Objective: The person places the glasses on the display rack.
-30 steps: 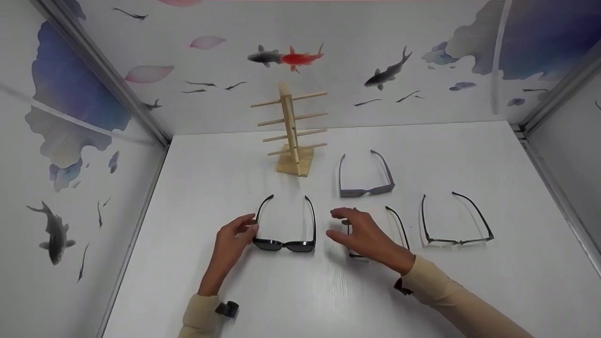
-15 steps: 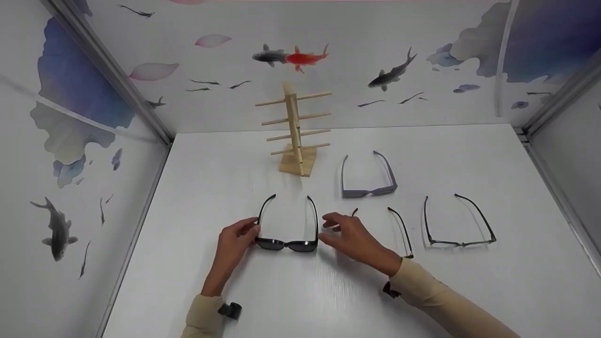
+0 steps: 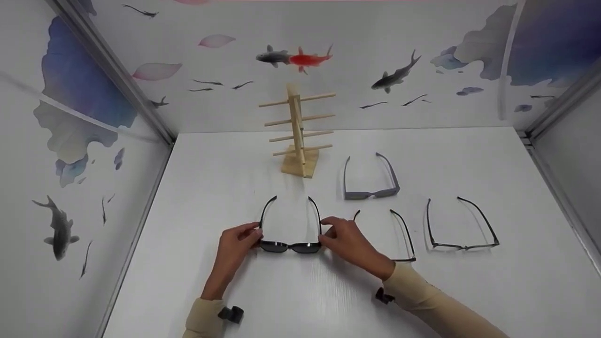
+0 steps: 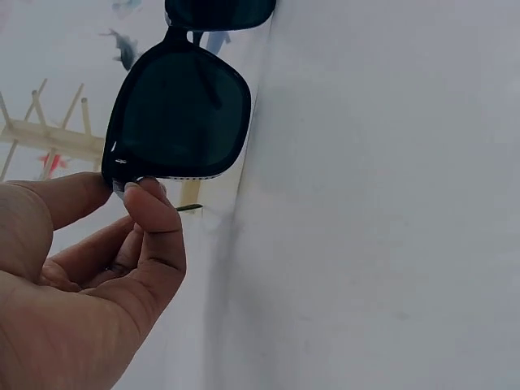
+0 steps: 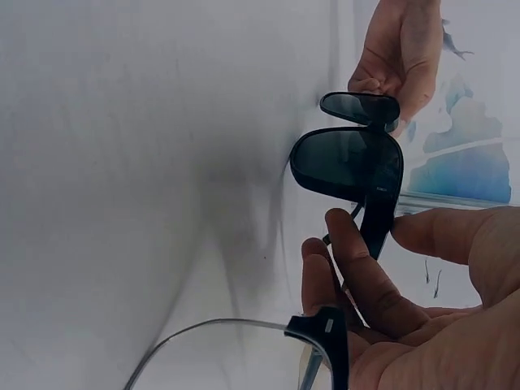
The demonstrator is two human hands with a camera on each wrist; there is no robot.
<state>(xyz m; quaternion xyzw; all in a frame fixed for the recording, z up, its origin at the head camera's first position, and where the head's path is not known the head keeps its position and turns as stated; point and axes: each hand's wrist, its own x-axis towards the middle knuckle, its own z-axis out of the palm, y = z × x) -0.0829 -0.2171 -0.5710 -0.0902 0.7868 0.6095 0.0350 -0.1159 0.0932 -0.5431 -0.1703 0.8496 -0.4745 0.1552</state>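
Observation:
Black sunglasses with dark lenses lie front edge towards me, temples unfolded and pointing away. My left hand pinches their left temple by the hinge; in the left wrist view, thumb and finger meet at the frame's corner beside a dark lens. On the other side my right hand pinches the right temple between thumb and fingers. The right wrist view shows that temple between them. Just right of this hand lies a pair of thin-framed glasses, partly hidden by the hand and forearm.
Behind the sunglasses stands a wooden display rack with several pegs on each side. Grey-purple glasses lie to its right. Another dark-framed pair lies further right on the white table. Printed walls enclose the table's back and sides.
My right hand has moved left, off the thin-framed glasses' area, and now grips the sunglasses' right temple. The left hand stays at the left temple. The view has shifted slightly.

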